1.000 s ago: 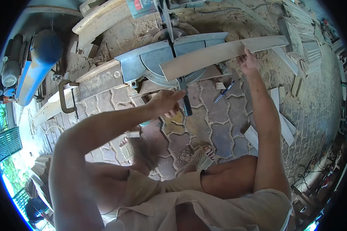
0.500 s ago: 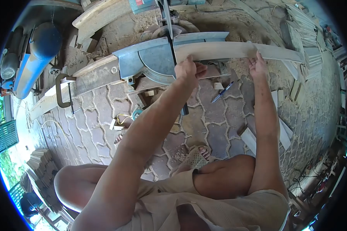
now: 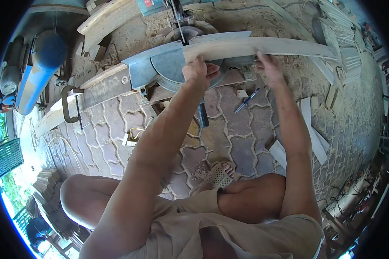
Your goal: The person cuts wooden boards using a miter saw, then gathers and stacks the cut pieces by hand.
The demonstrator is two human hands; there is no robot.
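A long, pale wooden board (image 3: pixel 233 48) lies along the fence of a miter saw (image 3: pixel 165 65), its left end beside the blade slot. My left hand (image 3: pixel 197 70) is closed on the board's near edge at that end, fingers curled. Farther right, my right hand (image 3: pixel 270 70) is at the board's near edge. Motion smears its fingers, so whether they grip the wood is unclear. The saw's upright blade (image 3: pixel 179 26) stands just beyond the board's left end.
A C-clamp (image 3: pixel 69 103) grips the long timber on the left. A blue pen (image 3: pixel 247 100) and wood offcuts (image 3: pixel 242 93) lie on the paving. Stacked wooden strips (image 3: pixel 350 64) stand at right; a blue tank (image 3: pixel 43 64) is at far left.
The board has slid left along the fence, and my left hand has moved left with its end. My right hand has shifted left along the board's near edge.
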